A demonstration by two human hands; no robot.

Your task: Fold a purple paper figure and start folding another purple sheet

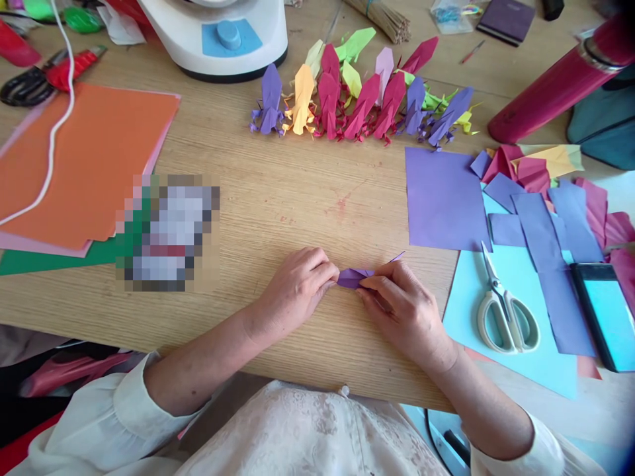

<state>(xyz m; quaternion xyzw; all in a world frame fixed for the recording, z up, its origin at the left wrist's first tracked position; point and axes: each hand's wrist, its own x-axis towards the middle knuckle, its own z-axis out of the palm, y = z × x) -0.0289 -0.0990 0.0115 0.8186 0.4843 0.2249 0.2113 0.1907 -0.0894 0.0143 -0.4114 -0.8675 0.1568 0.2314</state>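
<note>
The folded purple paper [351, 277] is pinched just above the wooden table [297, 218], between the two hands. The left hand [302, 284] has thumb and fingertips closed on its left end; the right hand [409, 304] clamps the other end, a thin point sticking out past the fingers. Holding both ends probably steadies so small a piece and keeps its layers from springing open.

Just right of the grip and a little nearer the body, the scissors [508, 320] lie closed on a light-blue sheet [471, 284], blades pointing away, handles towards the person, presumably for easy reach. Beyond the grip to the right is a flat purple square sheet [439, 198], with cut purple pieces [538, 231] beside it, seemingly kept aside from the folding space. Left of the grip lies a pixelated object, too obscured to name, and farther left a stack of orange sheets [94, 158].

Farthest from the grip, straight ahead, folded paper insects [330, 99] stand in a close group, likely set back out of the hands' way.
</note>
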